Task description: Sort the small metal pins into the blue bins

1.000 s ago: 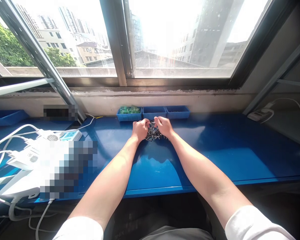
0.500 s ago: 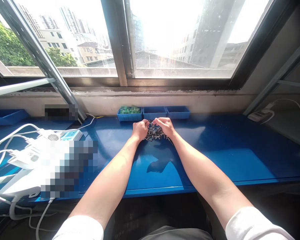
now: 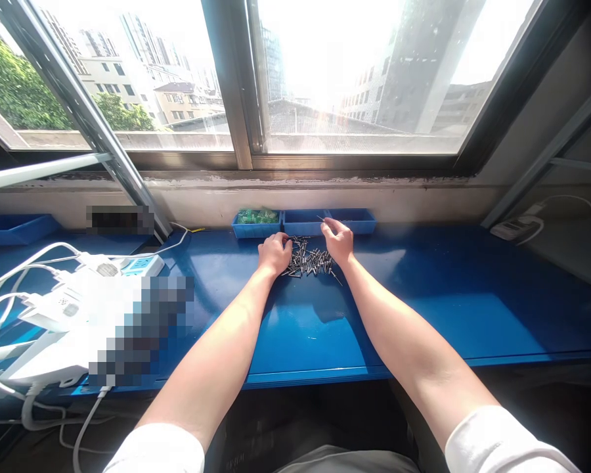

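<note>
A pile of small metal fasteners [image 3: 309,263], dark and silvery like screws or rivets, lies on the blue tabletop between my hands. My left hand [image 3: 274,253] rests at the pile's left edge with its fingers curled together; what they hold, if anything, is hidden. Raised beyond the pile, my right hand [image 3: 339,239] pinches a thin metal pin [image 3: 320,217] that sticks out to the left of its fingertips. It is in front of the middle blue bin [image 3: 303,226] and the right blue bin [image 3: 359,226]. A few small dark pieces show in the right bin.
The left blue bin [image 3: 256,230] holds green-wrapped items. A white power strip with plugs and cables [image 3: 69,305] occupies the table's left side. Behind stand a metal shelf post [image 3: 128,180] and a window. A white adapter [image 3: 509,228] lies far right.
My right hand has lifted from the pile and moved right and away from me toward the bins, with a thin pin in its fingers. My left hand stays by the pile.
</note>
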`<state>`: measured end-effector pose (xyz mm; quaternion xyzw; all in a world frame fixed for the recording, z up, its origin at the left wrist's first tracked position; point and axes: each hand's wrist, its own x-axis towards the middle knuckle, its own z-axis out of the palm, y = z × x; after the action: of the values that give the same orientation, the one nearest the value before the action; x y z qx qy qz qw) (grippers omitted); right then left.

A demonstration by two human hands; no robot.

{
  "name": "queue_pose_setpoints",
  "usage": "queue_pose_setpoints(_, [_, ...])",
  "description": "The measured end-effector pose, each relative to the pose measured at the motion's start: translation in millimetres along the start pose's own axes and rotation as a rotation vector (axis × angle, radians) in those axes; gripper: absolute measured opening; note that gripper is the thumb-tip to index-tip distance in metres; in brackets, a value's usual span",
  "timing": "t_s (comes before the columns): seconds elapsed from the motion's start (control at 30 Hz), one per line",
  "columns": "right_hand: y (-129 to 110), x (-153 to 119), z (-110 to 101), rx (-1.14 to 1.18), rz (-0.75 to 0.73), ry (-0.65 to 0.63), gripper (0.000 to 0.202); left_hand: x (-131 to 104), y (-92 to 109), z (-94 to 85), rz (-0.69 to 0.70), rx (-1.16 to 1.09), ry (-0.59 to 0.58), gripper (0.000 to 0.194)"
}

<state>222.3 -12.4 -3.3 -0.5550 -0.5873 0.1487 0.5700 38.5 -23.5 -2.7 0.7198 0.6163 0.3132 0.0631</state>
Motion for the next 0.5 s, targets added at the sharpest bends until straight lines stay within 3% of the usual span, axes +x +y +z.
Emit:
queue_pose_setpoints(0.23, [13.5,8.2,-2.4,-0.381,0.071,0.005,0.057,1.0,-2.3,3.2,-0.021,0.005,-0.076,0.032])
queue_pose_setpoints(0.5, [26.5,13.9,-6.8,-0.491,0.171,-0.096,0.076,1.7,-4.2,5.1,-0.014,0.014,-0.135,0.034])
